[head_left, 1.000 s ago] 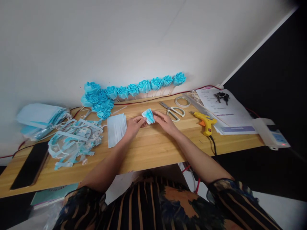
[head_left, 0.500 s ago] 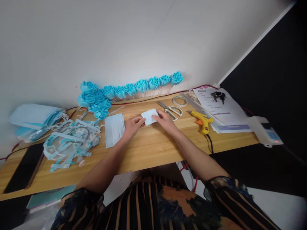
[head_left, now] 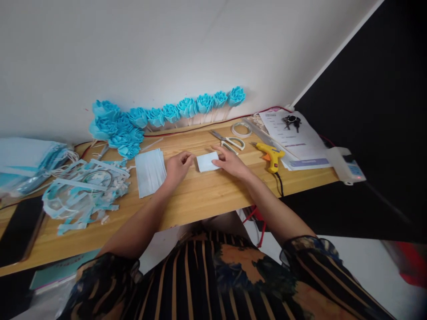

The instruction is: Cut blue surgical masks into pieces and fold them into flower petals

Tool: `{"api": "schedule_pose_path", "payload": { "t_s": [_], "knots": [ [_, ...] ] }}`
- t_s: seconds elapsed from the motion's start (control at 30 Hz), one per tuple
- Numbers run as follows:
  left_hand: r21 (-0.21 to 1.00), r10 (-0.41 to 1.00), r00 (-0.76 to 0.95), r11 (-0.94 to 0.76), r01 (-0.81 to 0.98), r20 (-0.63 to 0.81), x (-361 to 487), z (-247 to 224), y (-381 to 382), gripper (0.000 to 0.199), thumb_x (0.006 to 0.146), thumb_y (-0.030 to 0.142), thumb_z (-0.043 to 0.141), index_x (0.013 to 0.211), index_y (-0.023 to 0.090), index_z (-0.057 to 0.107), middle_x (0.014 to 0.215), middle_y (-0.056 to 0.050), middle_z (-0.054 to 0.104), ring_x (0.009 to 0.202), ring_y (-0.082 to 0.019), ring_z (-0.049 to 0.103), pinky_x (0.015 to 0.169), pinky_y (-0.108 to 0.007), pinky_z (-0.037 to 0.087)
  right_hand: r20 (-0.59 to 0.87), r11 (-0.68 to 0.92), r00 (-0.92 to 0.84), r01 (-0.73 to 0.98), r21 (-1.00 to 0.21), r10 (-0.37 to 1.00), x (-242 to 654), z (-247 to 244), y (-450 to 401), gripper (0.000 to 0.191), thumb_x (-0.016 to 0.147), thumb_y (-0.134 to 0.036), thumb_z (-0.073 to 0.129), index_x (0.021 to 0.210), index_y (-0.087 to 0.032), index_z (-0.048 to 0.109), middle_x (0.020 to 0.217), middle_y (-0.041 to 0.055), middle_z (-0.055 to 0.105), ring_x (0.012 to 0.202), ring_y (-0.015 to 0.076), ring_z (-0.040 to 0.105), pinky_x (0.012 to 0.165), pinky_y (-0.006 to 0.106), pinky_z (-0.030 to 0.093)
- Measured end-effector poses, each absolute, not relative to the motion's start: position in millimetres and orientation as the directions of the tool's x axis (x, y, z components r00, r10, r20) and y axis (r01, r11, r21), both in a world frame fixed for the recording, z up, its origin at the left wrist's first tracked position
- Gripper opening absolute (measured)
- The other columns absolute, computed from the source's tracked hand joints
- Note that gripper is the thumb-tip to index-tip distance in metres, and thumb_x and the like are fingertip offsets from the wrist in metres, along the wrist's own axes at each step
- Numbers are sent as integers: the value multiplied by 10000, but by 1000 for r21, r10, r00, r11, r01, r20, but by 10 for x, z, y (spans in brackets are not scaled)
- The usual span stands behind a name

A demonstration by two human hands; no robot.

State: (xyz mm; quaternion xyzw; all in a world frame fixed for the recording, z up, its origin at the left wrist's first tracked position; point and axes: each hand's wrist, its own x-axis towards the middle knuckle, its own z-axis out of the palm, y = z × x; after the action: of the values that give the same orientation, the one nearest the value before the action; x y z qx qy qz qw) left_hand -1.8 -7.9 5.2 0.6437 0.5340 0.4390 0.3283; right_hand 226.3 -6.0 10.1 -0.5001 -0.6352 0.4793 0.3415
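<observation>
My right hand (head_left: 230,162) pinches a small folded piece of pale blue mask fabric (head_left: 207,162) by its right end, thumb on top. My left hand (head_left: 179,168) is just left of that piece, apart from it. Its fingers are curled in and closed, with nothing showing in them. Beside my left wrist lies a fanned stack of pale blue fabric sheets (head_left: 150,172). Past my right hand are scissors (head_left: 230,141) with white handles and a roll of clear tape (head_left: 241,129).
Blue fabric roses (head_left: 170,113) line the wall. At left are a heap of cut strips (head_left: 86,191), a pile of masks (head_left: 30,162) and a phone (head_left: 22,229). A yellow glue gun (head_left: 271,156), papers (head_left: 287,133), keys (head_left: 292,123) and a power strip (head_left: 347,164) are at right.
My left hand has let go of the fabric piece and drawn a little left. My right hand still holds it. The whole view has shifted, so the table sits further left and higher.
</observation>
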Motion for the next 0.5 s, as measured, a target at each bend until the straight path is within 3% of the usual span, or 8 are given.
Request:
{"api": "schedule_pose_path", "payload": {
  "t_s": [0.07, 0.17, 0.27, 0.37, 0.5],
  "knots": [
    [827, 934, 108, -353, 439, 341, 10, 63, -113, 201, 868, 346, 613, 925, 215, 754, 893, -62, 756, 782, -190, 642, 777, -318, 474, -22, 76, -250, 378, -923, 968, 2267, 92, -98, 655, 808, -270, 651, 1442, -202, 499, 793, 20, 668, 665, 170, 575, 636, 302, 475],
    [727, 835, 354, -545, 417, 422, 69, 55, -172, 206, 899, 286, 589, 975, 227, 770, 1018, -96, 762, 966, -241, 677, 933, -394, 488, 33, 151, -243, 489, -859, 970, 2240, 103, -111, 644, 814, -216, 643, 1442, -173, 510, 719, 3, 628, 666, 178, 556, 718, 332, 469],
    [638, 753, 523, -638, 432, 398, 123, 4, -225, 237, 917, 222, 546, 1010, 219, 764, 1101, -105, 753, 1084, -257, 676, 1016, -445, 490, 40, 173, -244, 554, -814, 969, 2217, 116, -88, 631, 816, -186, 638, 1435, -155, 516, 678, -18, 591, 649, 169, 533, 716, 323, 455],
    [499, 710, 606, -694, 519, 358, 155, -51, -259, 271, 919, 171, 519, 1086, 184, 732, 1241, -117, 709, 1200, -259, 637, 1069, -470, 481, 54, 209, -257, 626, -751, 965, 2242, 139, -78, 560, 833, -183, 637, 1388, -176, 560, 754, -2, 651, 701, 168, 576, 728, 309, 463],
    [360, 683, 647, -729, 582, 338, 181, -51, -281, 244, 922, 140, 510, 1047, 146, 719, 1259, -137, 691, 1196, -258, 637, 1051, -462, 507, 190, 258, -178, 760, -596, 965, 2319, 226, -129, 298, 894, -187, 584, 1174, -201, 685, 949, 54, 737, 868, 200, 647, 809, 327, 472]
  ]
}}
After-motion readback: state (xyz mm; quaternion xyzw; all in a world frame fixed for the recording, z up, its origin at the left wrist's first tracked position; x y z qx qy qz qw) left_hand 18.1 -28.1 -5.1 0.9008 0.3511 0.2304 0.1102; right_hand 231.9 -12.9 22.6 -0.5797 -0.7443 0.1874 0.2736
